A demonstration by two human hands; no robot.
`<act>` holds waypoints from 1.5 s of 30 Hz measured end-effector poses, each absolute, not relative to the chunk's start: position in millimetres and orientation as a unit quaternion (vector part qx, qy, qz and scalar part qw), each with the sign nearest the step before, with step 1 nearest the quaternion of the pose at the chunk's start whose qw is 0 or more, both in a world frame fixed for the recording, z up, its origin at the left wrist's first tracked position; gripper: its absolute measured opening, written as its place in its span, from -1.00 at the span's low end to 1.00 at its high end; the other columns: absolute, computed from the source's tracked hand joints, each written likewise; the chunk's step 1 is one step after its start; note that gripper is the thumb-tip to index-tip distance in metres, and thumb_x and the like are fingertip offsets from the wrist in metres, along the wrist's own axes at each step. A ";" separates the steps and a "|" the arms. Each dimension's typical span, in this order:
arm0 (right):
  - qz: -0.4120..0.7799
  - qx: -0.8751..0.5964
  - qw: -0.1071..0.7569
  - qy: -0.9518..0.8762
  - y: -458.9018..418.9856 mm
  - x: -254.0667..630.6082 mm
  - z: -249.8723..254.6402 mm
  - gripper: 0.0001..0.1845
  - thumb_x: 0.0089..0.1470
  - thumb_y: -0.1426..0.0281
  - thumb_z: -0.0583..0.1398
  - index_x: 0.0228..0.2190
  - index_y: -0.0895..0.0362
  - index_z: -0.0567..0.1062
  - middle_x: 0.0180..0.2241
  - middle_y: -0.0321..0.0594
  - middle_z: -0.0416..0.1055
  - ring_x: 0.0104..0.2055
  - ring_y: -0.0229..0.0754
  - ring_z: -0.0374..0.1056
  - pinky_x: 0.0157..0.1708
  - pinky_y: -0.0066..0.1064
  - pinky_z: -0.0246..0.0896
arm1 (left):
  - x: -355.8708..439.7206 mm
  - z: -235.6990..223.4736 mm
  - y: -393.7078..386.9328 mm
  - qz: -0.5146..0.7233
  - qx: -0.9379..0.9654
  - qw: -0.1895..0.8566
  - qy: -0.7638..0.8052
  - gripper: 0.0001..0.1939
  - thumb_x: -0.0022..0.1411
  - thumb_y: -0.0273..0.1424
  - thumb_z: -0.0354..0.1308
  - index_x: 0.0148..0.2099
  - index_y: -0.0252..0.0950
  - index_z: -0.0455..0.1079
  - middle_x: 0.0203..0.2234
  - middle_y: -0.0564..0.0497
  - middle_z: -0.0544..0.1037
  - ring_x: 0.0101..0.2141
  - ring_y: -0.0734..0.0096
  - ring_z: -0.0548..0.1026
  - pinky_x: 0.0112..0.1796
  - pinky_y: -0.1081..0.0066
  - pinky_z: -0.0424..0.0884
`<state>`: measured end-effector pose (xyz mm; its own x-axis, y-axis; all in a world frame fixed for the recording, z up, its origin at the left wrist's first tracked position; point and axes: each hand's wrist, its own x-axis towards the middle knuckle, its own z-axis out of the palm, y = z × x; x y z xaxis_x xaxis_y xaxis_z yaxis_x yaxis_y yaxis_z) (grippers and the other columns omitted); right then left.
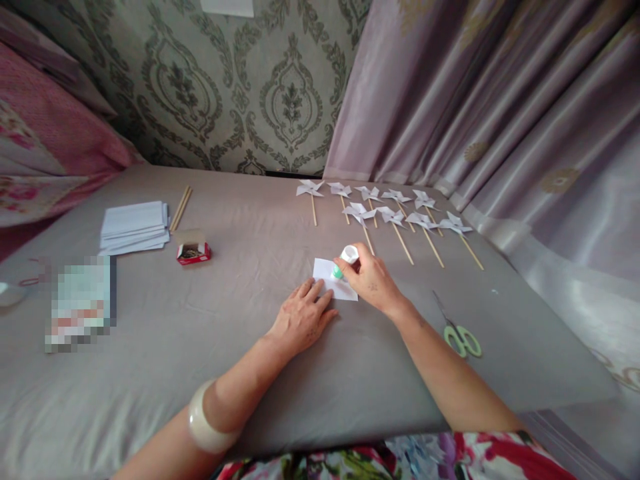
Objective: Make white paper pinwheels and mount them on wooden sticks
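Right grip is closed around the glue stick, held tilted at the paper; left grip, spread flat, grasps nothing, steadying the paper's near-left edge. Light, even strokes should avoid wrinkles.

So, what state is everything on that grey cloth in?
White tube: tilted, held by the right hand
Paper sheet: flat, left hand resting on it
Red box: open, small items inside
Paper stack: loosely piled
Wooden sticks: lying together
Nine pinwheels: assembled, lying in two rows
Scissors: flat, blade opening unclear
Pixelated item: unclear
White object: cut off
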<state>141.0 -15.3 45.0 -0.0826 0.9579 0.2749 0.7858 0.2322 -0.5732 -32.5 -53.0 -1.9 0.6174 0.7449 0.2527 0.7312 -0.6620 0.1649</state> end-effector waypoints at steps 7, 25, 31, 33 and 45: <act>0.142 -0.612 0.290 -0.722 -12.4 136.4 38.5 -0.68 0.03 0.22 0.20 -0.19 0.11 0.38 -0.44 -0.21 0.47 -0.41 -0.13 0.39 -0.39 -0.39 0.19 | -34.1 0.5 -45.7 0.150 0.901 0.046 0.405 -0.58 0.33 -0.16 -0.09 0.06 -0.28 0.37 0.03 -0.19 0.40 0.07 0.08 0.31 0.05 0.11 0.30; 0.194 -0.593 0.329 -0.709 -18.3 141.2 30.3 -0.76 0.05 0.24 0.18 -0.27 0.12 0.43 -0.40 -0.16 0.52 -0.39 -0.14 0.43 -0.36 -0.37 0.27 | -51.7 0.7 -8.7 0.141 0.945 0.136 0.262 -0.48 0.32 -0.06 -0.12 0.19 -0.18 0.28 0.24 -0.18 0.21 0.27 0.12 0.06 0.21 0.03 0.00; 0.139 -0.606 0.317 -0.716 -13.9 134.7 29.2 -0.77 0.07 0.25 0.16 -0.28 0.15 0.40 -0.35 -0.06 0.54 -0.32 -0.04 0.47 -0.34 -0.34 0.27 | -51.7 -0.8 -9.5 0.133 0.945 0.131 0.269 -0.49 0.32 -0.06 -0.11 0.19 -0.16 0.28 0.25 -0.17 0.18 0.28 0.12 0.02 0.21 0.01 -0.02; 0.122 -0.620 0.315 -0.708 -13.9 134.3 29.0 -0.77 0.07 0.25 0.16 -0.29 0.15 0.40 -0.37 -0.05 0.54 -0.33 -0.03 0.48 -0.37 -0.34 0.26 | -51.6 -1.3 -9.8 0.131 0.944 0.130 0.272 -0.49 0.31 -0.07 -0.10 0.19 -0.17 0.28 0.26 -0.18 0.17 0.28 0.11 0.01 0.21 0.00 -0.03; 0.128 -0.598 0.296 -0.734 -9.7 135.7 31.5 -0.80 0.06 0.27 0.15 -0.28 0.12 0.41 -0.42 -0.14 0.53 -0.42 -0.13 0.44 -0.40 -0.38 0.23 | -50.8 2.6 -10.8 0.128 0.945 0.127 0.274 -0.50 0.31 -0.07 -0.11 0.18 -0.13 0.28 0.26 -0.14 0.18 0.28 0.10 0.03 0.20 -0.03 -0.03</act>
<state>135.7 -9.7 31.5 -0.1093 0.9533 0.2815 0.8011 0.2522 -0.5428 -50.8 -10.8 2.6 0.8170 0.5504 0.1718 0.4853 -0.8173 0.3106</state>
